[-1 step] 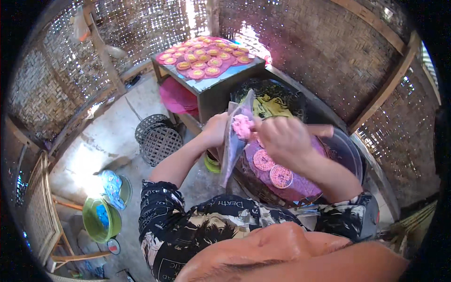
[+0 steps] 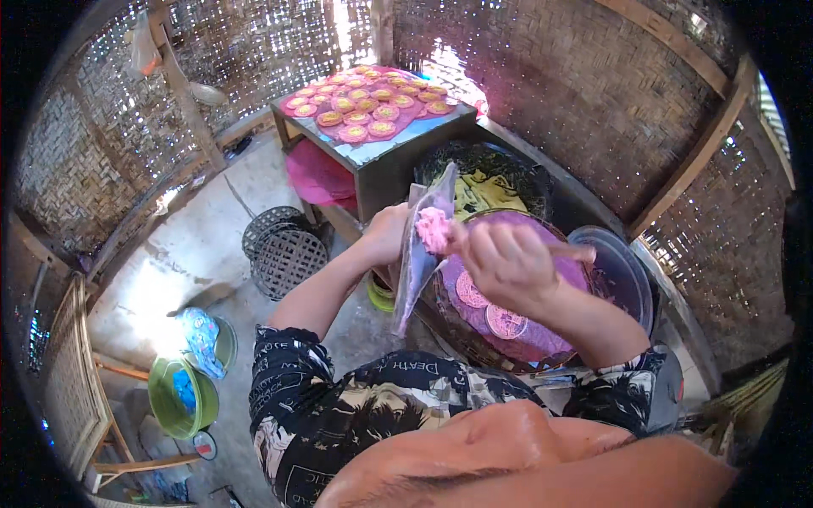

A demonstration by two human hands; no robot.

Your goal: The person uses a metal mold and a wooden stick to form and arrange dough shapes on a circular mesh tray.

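By purple sheet (image 2: 555, 340), right hand (image 2: 512, 264) clenched round stick (image 2: 574, 251), left hand (image 2: 387, 234), grip hidden, unclear

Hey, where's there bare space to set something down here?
Likely the pale grey concrete floor, left of the dark lattice baskets, beyond the green plastic tub. Crowded: the rectangular table under pink-and-yellow discs, and the round purple surface bearing pink lacy discs near the right hand.

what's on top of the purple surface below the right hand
A far pink round and a near pink round show on the purple surface. The right hand and forearm cover part of it, so anything lying there cannot be seen.
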